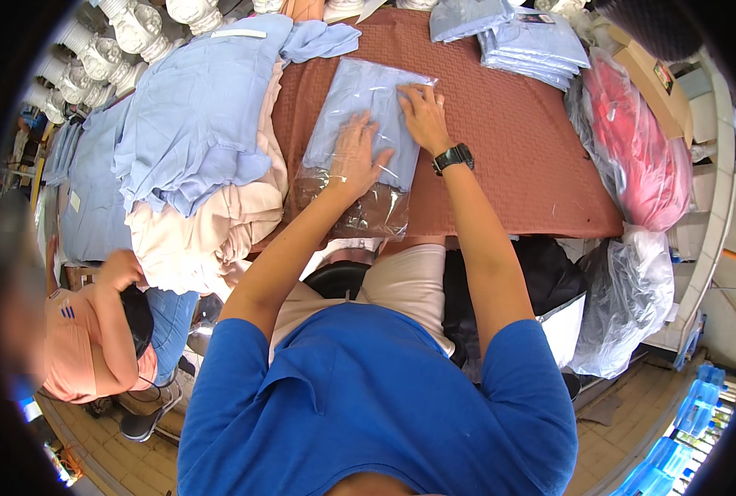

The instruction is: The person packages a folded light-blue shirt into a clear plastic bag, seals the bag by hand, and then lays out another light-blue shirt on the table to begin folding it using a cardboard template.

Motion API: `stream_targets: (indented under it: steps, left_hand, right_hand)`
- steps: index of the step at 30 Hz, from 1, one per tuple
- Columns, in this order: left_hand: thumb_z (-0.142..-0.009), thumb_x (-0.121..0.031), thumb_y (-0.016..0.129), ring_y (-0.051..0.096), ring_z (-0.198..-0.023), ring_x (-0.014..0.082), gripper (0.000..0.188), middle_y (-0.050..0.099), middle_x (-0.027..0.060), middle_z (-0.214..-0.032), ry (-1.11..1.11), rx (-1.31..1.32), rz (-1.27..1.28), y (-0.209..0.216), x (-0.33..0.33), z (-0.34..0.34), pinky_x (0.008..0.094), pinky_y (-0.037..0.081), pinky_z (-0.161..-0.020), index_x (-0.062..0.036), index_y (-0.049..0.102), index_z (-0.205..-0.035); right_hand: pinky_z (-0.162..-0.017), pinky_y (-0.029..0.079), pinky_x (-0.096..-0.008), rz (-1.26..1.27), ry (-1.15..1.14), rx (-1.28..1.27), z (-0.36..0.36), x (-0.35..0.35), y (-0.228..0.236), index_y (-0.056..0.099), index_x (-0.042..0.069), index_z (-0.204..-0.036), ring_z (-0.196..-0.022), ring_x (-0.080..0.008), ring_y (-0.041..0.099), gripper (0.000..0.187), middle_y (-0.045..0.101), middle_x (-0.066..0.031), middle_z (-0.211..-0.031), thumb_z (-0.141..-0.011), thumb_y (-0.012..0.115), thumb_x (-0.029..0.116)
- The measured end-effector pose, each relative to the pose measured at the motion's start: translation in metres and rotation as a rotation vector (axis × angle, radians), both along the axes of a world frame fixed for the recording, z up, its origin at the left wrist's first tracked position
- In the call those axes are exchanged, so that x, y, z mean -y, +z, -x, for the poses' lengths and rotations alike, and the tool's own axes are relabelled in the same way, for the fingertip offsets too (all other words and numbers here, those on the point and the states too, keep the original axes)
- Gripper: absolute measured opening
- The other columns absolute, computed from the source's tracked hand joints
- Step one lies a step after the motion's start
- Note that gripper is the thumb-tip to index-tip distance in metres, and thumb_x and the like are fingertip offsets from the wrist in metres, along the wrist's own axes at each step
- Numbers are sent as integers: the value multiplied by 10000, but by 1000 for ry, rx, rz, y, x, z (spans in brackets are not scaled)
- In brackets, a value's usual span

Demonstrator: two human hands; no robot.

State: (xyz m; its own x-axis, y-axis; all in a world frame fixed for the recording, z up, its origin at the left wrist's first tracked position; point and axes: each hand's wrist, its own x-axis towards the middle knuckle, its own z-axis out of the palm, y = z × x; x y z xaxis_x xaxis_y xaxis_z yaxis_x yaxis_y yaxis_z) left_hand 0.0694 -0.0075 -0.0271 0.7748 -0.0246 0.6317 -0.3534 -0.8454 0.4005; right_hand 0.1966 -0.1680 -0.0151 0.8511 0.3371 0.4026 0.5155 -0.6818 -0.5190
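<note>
Blue shirt (401, 405) nearest, clear bag (389, 178) beyond

At twelve o'clock, the bag holds a folded light-blue garment (360, 91) on brown cloth (517, 157). The left hand (354, 157) lies open on it, gripping nothing; the right hand (424, 120) spreads at its one o'clock corner, any pinch unclear. Best smooth lightly toward the slack six o'clock end.

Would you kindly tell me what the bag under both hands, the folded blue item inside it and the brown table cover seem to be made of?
Bag: thin, glossy clear plastic film; it glints, and brown shows through its lower end.
Folded blue item: matte fabric, judging by its soft creases; fibre unclear.
Table cover: probably textile, perhaps quilted, given its textured surface.
</note>
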Motion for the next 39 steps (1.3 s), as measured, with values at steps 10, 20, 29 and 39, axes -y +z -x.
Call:
stream_targets:
  steps: [10, 20, 29, 39]
  left_hand:
    - [-954, -239, 639, 345, -1460, 365, 257, 501, 61, -1499, -110, -120, 31, -2, -9, -5, 607, 218, -1177, -136, 631, -1189]
    - [-1026, -512, 470, 131, -1538, 444, 724, 320, 130, -1633, -126, -290, -355, 1, -12, 8, 661, 87, -1207, -38, 346, -1558]
    - [-961, -537, 568, 191, -1516, 473, 848, 278, 216, -1635, 85, -213, -261, -2, -36, 62, 608, 162, -1217, 33, 333, -1543]
    - [-968, -359, 642, 340, -1457, 429, 671, 379, 250, -1557, 0, -283, -233, -2, -50, 92, 517, 324, -1167, 24, 431, -1478]
  right_hand:
    - [-1113, 363, -541, -19, 71, 39, 3, 6, -13, 611, 189, -1379, -1268, -447, 427, 397, 466, -138, -1494, -1027, 539, 356]
    - [-1186, 301, -505, -134, 259, -40, 15, -50, 6, 496, 83, -1471, -1406, -419, 418, 444, 517, -223, -1468, -1063, 468, 256]
    - [-1240, 206, -533, 192, 319, 139, 22, -32, -13, 426, 203, -1546, -1533, -338, 236, 592, 315, -34, -1655, -1040, 463, 507]
    - [-1229, 246, -525, 216, 378, 185, 27, -15, 4, 439, 212, -1536, -1522, -381, 244, 631, 324, -81, -1645, -973, 617, 433]
